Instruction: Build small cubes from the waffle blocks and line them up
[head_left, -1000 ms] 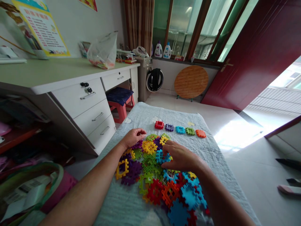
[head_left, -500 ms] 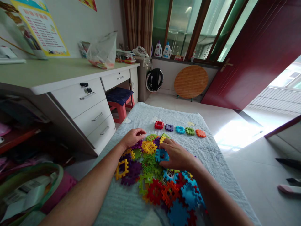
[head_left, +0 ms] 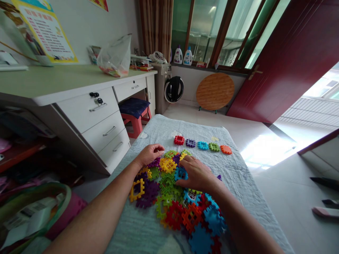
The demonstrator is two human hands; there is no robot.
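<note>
Interlocking plastic building blocks, square with notched edges, lie in a loose pile on the cloth-covered table. At the pile's far left edge rests my left hand, fingers loosely bent, thumb apart, nothing in it. My right hand reaches over the right side, thumb and fingers apart around a blue block. Its fingertips are by a yellow block; whether they touch it is hidden. Behind the pile, a spaced row holds a red block, purple block, light-blue block, green block and orange block.
A pale blue cloth covers the table. To the left stand a white desk with drawers, a pink stool and a basket. A washing machine and round wooden tabletop are behind; a red door is right.
My right hand has shifted slightly left over the blue block, uncovering a small purple piece to the right of my wrist. My left hand has stayed where it was.
</note>
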